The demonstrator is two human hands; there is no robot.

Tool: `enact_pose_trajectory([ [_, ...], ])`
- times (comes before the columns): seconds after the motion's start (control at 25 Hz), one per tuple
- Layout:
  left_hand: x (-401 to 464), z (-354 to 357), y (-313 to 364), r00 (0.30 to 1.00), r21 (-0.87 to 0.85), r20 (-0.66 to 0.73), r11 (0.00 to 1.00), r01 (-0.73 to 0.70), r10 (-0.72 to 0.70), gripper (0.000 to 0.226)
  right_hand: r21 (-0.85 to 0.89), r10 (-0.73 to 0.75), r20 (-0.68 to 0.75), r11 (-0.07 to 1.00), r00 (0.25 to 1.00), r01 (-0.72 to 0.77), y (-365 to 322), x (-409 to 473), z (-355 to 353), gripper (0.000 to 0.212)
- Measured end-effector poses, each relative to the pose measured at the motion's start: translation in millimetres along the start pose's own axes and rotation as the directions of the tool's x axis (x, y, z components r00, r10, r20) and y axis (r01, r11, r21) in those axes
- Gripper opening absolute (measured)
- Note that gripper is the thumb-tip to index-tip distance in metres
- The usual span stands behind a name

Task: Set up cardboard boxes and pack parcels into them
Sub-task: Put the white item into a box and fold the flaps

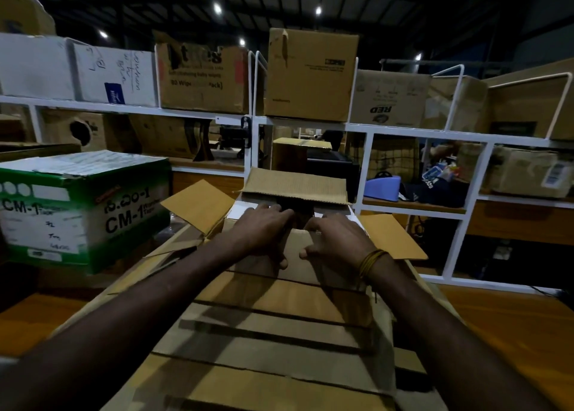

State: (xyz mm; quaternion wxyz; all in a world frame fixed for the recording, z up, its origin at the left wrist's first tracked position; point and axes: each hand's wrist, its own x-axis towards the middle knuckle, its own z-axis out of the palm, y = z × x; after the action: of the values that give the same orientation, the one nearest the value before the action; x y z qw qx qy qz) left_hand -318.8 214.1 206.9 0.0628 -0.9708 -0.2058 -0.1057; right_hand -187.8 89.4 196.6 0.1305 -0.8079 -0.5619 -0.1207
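An open brown cardboard box (298, 190) stands in front of me with its far flap up and its side flaps spread left and right. My left hand (264, 227) and my right hand (335, 236) both grip the near flap (298, 246) at the box's front rim, fingers curled over its edge and thumbs on its outer face. White parcel surfaces (245, 208) show inside the box beside a dark gap. A stack of flattened cardboard boxes (273, 317) lies beneath my forearms. My right wrist carries a yellow thread band.
A green and white carton marked CM-1 (84, 212) stands at the left on the wooden table (503, 326). Behind is a white metal shelf rack (357, 128) full of cardboard boxes. A blue object (382, 187) and dark items lie on the right lower shelf.
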Motion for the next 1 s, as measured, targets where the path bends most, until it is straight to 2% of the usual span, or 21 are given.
enact_pose_trajectory([
  [0.04, 4.4, -6.6, -9.5, 0.998, -0.132, 0.05, 0.991, -0.026, 0.033, 0.074, 0.1, 0.008, -0.028, 0.995, 1.0, -0.005, 4.6, 3.4, -2.0, 0.044],
  [0.12, 13.1, -17.8, -28.9, 0.989, -0.414, 0.123, 0.91, -0.027, 0.085, 0.053, 0.222, 0.074, -0.124, 0.974, 0.99, -0.045, 14.9, 12.0, -3.9, 0.039],
  [0.2, 21.3, -20.1, -41.7, 0.991, -0.499, 0.116, 0.867, -0.005, 0.072, 0.048, 0.178, 0.114, -0.128, 0.98, 0.985, -0.09, 21.6, 23.6, -1.5, 0.041],
  [0.36, 37.0, -18.8, -48.1, 0.981, -0.507, 0.186, 0.861, 0.042, 0.062, 0.072, 0.118, 0.117, 0.037, 0.986, 0.992, -0.12, 26.7, 46.7, 1.1, 0.054],
  [0.52, 58.5, -19.2, -54.4, 0.979, -0.528, 0.201, 0.846, 0.075, 0.039, 0.075, 0.068, 0.115, 0.162, 0.99, 0.98, -0.127, 28.0, 62.0, -7.5, 0.071],
  [0.6, 73.3, -18.0, -56.7, 0.98, -0.462, 0.198, 0.884, 0.075, 0.021, 0.084, 0.051, 0.116, 0.222, 0.99, 0.968, -0.13, 27.9, 69.1, -12.7, 0.07],
  [0.68, 88.6, -16.4, -61.5, 0.973, -0.304, 0.229, 0.95, 0.077, -0.006, 0.093, 0.089, 0.119, 0.257, 0.985, 0.959, -0.147, 31.0, 79.8, -17.9, 0.065],
  [0.8, 111.1, -13.1, -69.8, 0.956, -0.158, 0.291, 0.984, 0.084, -0.035, 0.104, 0.06, 0.114, 0.285, 0.989, 0.952, -0.136, 43.0, 98.7, -19.8, 0.059],
  [0.92, 125.0, -14.6, -72.9, 0.954, -0.139, 0.299, 0.988, 0.072, -0.028, 0.105, -0.064, 0.137, 0.284, 0.99, 0.949, -0.124, 59.1, 114.2, -10.4, 0.057],
  [1.0, 131.8, -14.3, -76.8, 0.949, -0.197, 0.314, 0.977, 0.083, -0.018, 0.102, -0.121, 0.175, 0.266, 0.982, 0.948, -0.147, 66.8, 122.4, -2.9, 0.058],
])
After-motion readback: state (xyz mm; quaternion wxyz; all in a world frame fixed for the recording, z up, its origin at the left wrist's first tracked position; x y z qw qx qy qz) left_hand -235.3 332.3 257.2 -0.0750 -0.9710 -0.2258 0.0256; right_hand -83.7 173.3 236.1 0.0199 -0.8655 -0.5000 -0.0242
